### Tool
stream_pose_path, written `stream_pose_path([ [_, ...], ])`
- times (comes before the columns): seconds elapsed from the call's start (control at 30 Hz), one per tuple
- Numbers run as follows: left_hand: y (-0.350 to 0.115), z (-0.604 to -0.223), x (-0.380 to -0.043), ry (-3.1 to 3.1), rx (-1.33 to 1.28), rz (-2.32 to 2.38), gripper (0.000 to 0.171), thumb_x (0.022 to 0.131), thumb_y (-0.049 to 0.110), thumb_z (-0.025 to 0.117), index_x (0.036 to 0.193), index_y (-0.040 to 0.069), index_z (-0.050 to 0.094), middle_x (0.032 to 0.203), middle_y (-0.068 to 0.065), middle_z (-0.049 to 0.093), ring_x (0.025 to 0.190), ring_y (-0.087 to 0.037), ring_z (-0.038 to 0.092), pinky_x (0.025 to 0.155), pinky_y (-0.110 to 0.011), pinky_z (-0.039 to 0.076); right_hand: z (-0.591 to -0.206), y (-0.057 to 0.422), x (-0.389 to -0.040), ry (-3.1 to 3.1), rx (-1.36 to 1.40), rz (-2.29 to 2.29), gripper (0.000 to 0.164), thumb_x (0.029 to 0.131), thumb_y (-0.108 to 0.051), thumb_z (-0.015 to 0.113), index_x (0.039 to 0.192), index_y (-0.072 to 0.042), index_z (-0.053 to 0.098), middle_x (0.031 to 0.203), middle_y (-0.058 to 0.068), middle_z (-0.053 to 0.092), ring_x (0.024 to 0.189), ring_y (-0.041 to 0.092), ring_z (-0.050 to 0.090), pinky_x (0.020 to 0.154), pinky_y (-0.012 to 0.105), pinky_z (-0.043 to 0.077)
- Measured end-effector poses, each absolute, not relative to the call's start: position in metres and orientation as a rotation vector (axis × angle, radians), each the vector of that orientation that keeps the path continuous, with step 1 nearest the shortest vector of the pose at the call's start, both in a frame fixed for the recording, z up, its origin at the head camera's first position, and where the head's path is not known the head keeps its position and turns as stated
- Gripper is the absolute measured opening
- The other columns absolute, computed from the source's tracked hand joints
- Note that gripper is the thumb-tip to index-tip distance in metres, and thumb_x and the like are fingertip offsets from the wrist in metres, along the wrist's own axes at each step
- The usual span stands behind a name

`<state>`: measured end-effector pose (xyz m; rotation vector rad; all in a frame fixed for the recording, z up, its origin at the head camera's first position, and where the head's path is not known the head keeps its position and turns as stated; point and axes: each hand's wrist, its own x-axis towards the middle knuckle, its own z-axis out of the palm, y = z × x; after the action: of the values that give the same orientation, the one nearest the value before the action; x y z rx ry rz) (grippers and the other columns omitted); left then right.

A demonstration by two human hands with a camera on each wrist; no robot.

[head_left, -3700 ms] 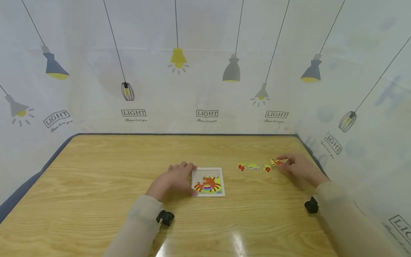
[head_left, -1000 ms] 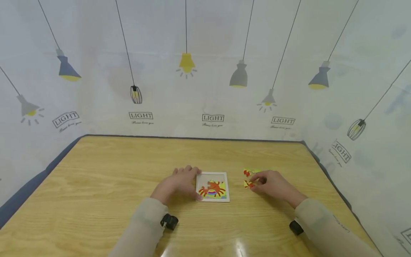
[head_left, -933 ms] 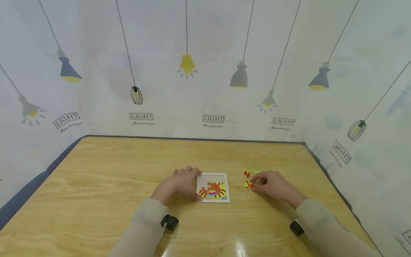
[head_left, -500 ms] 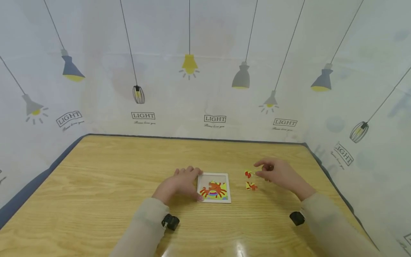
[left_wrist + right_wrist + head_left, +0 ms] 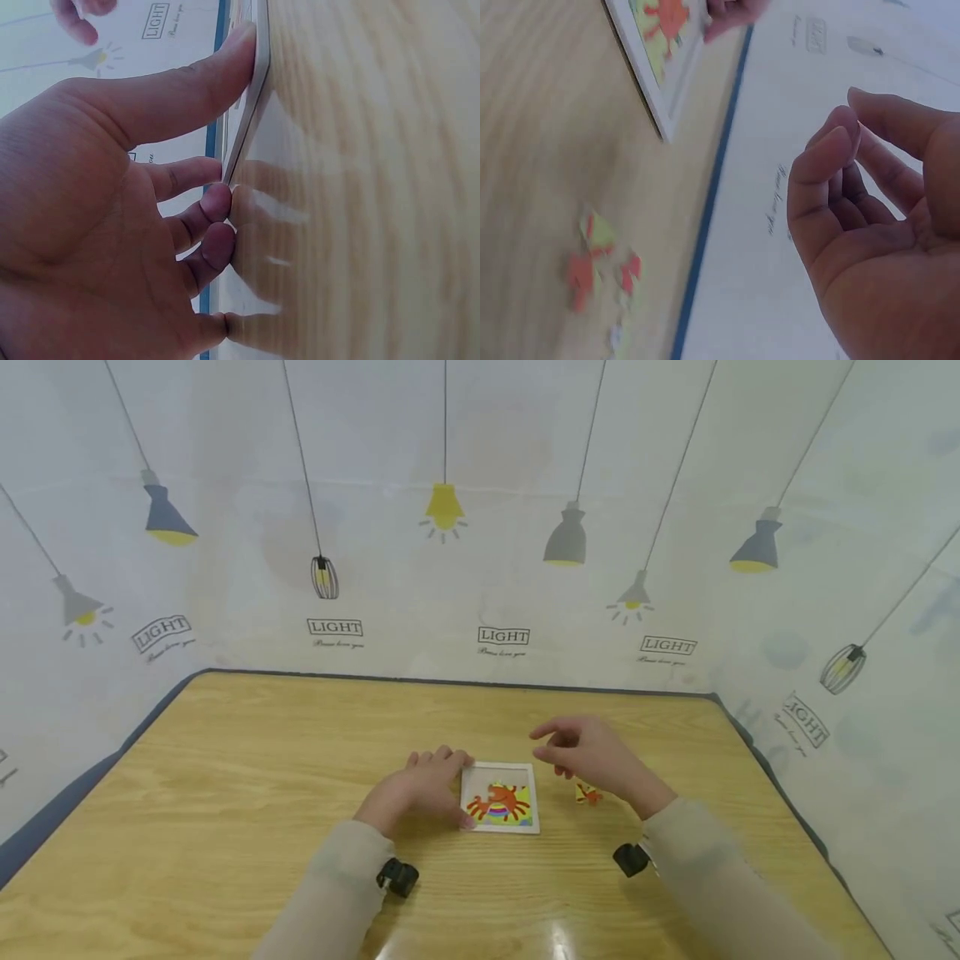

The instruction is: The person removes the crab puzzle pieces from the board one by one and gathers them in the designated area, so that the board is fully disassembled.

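A white-rimmed puzzle tray (image 5: 536, 802) with a partly filled crab picture lies on the table. My left hand (image 5: 420, 789) holds its left side, thumb at the near corner and index finger at the far corner. My right hand (image 5: 588, 756) hovers to the right of the tray, thumb and index tip apart, with nothing visible between them. In the right wrist view the other fingers of the right hand (image 5: 885, 217) are loosely bent. Below the right hand lies an orange and yellow puzzle piece (image 5: 588, 794); other loose pieces are hidden behind it in the head view.
In the right wrist view a red puzzle piece (image 5: 631, 273) and a blurred pale piece (image 5: 616, 337) lie near the orange one. The wooden table (image 5: 262, 760) ends at a dark blue edge against a lamp-printed wall sheet (image 5: 405, 610).
The right hand set the orange and yellow piece down nearer the tray, beside the other pieces, let go, lifted and moved left. The left hand stays on the tray.
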<state>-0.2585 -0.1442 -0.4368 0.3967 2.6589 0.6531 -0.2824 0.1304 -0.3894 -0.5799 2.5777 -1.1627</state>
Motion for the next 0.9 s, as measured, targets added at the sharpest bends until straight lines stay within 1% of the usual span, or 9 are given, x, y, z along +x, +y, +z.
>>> stream_pose_path([
  [0.07,-0.144,-0.438,-0.259,2.660,0.401,0.651,0.088,0.085,0.039,0.089,0.157,0.013,0.046,0.162,-0.015,0.045,0.153,-0.039,0.038,0.135,-0.063,0.010,-0.399,0.120,-0.280,2.540,-0.570,-1.173,0.029,0.103,-0.023,0.071,0.129,-0.009,0.073,0.090,0.015,0.074,0.067,0.020,0.062,0.065,0.042,0.059],
  [0.13,-0.144,-0.439,-0.260,2.657,0.405,0.650,0.089,0.085,0.041,0.090,0.157,0.014,0.046,0.162,-0.015,0.046,0.152,-0.039,0.039,0.135,-0.063,0.011,-0.409,0.109,-0.278,2.499,-0.550,-1.169,0.030,0.103,-0.022,0.072,0.129,-0.008,0.072,0.093,0.017,0.074,0.065,0.018,0.061,0.063,0.039,0.057],
  [0.23,-0.145,-0.440,-0.261,2.656,0.408,0.646,0.089,0.084,0.042,0.090,0.156,0.014,0.046,0.160,-0.015,0.047,0.149,-0.039,0.041,0.134,-0.064,0.012,-0.422,0.094,-0.277,2.457,-0.511,-1.168,0.031,0.101,-0.018,0.073,0.129,-0.006,0.071,0.090,0.012,0.072,0.062,0.017,0.059,0.059,0.031,0.053],
  [0.37,-0.146,-0.444,-0.265,2.661,0.412,0.627,0.089,0.084,0.042,0.090,0.156,0.014,0.046,0.157,-0.015,0.049,0.146,-0.039,0.043,0.133,-0.065,0.015,-0.433,0.080,-0.277,2.450,-0.465,-1.142,0.034,0.096,-0.015,0.078,0.128,-0.007,0.069,0.084,0.005,0.068,0.059,0.015,0.058,0.056,0.026,0.050],
  [0.53,-0.147,-0.457,-0.274,2.666,0.420,0.613,0.091,0.083,0.045,0.090,0.157,0.016,0.045,0.159,-0.013,0.048,0.146,-0.037,0.042,0.133,-0.065,0.015,-0.438,0.078,-0.278,2.434,-0.421,-1.082,0.043,0.091,-0.014,0.084,0.129,-0.009,0.065,0.077,0.004,0.065,0.057,0.014,0.058,0.056,0.025,0.048],
  [0.63,-0.147,-0.460,-0.277,2.663,0.411,0.617,0.091,0.083,0.045,0.090,0.157,0.017,0.045,0.160,-0.013,0.047,0.149,-0.038,0.041,0.133,-0.065,0.013,-0.441,0.081,-0.281,2.403,-0.408,-1.097,0.044,0.090,-0.012,0.085,0.128,-0.008,0.064,0.074,0.003,0.062,0.056,0.014,0.056,0.056,0.025,0.046],
  [0.77,-0.146,-0.457,-0.275,2.656,0.390,0.602,0.092,0.084,0.044,0.089,0.159,0.018,0.044,0.163,-0.013,0.045,0.153,-0.038,0.039,0.135,-0.064,0.011,-0.443,0.084,-0.283,2.370,-0.409,-1.119,0.043,0.089,-0.012,0.086,0.127,-0.007,0.065,0.072,0.002,0.059,0.056,0.014,0.055,0.056,0.025,0.045],
  [0.9,-0.146,-0.444,-0.267,2.653,0.390,0.597,0.090,0.085,0.043,0.089,0.159,0.016,0.044,0.162,-0.014,0.046,0.151,-0.038,0.040,0.134,-0.063,0.013,-0.443,0.084,-0.283,2.372,-0.410,-1.088,0.041,0.090,-0.013,0.086,0.125,-0.007,0.066,0.072,0.001,0.058,0.058,0.014,0.056,0.057,0.025,0.047],
])
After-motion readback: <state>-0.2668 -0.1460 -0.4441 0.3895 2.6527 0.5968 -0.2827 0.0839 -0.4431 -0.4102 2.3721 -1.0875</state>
